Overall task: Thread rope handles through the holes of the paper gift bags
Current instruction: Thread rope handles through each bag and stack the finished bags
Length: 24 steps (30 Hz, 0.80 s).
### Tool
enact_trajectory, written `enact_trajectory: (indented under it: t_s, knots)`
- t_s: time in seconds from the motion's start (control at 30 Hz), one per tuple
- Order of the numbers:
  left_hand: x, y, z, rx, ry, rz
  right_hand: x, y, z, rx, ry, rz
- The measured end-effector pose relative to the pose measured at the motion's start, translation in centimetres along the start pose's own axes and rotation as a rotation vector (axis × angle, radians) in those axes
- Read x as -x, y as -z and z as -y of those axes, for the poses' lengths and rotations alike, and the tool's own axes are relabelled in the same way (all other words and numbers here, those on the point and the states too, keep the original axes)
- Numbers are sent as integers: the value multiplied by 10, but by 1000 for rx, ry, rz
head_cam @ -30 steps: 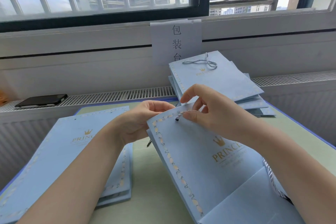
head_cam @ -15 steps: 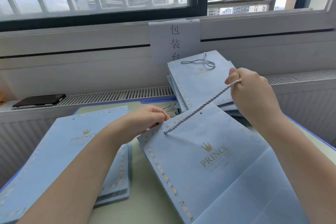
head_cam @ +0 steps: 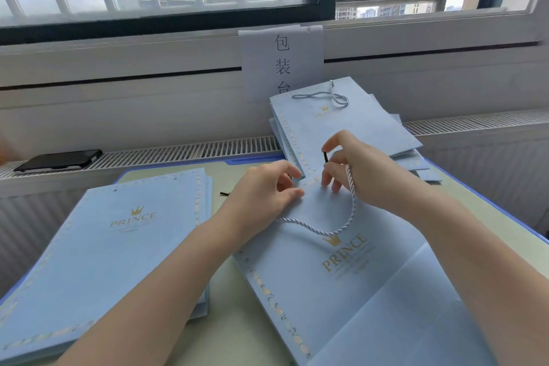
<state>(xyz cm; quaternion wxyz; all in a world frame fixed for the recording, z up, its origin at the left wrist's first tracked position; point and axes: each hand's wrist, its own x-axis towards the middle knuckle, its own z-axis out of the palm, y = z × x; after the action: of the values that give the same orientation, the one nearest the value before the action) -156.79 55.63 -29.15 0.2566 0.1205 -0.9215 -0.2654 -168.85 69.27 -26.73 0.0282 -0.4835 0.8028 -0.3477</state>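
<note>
A flat light-blue gift bag point(head_cam: 341, 291) with a gold PRINCE crown logo lies in front of me on the table. A silver twisted rope handle point(head_cam: 332, 229) loops across its upper face. My right hand point(head_cam: 356, 172) pinches the rope near its black tip point(head_cam: 326, 156), which points up above the bag's top edge. My left hand point(head_cam: 264, 190) grips the bag's top edge, thumb on the front face. Where the rope's other end goes is hidden under my left hand.
A stack of flat blue bags point(head_cam: 98, 252) lies at the left. Behind stands a pile of bags point(head_cam: 341, 134), the top one with a rope handle point(head_cam: 326, 95). A black phone point(head_cam: 59, 159) rests on the radiator ledge. Another black rope tip point(head_cam: 225, 194) shows on the table.
My right hand pulled the rope far up and right, then came back down to the bag's top edge. The rope now lies slack in a loop on the bag.
</note>
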Motion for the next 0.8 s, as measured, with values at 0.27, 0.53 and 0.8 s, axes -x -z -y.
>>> enact_trajectory:
  t_s: [0.27, 0.53, 0.8]
  knots:
    - [-2, -4, 1, 16, 47, 10, -1, 4, -2, 228, 82, -26]
    - [-2, -1, -2, 223, 200, 119, 0, -3, 3, 363, 135, 20]
    - [-1, 4, -6, 381, 244, 126, 2, -12, 9, 390, 202, 47]
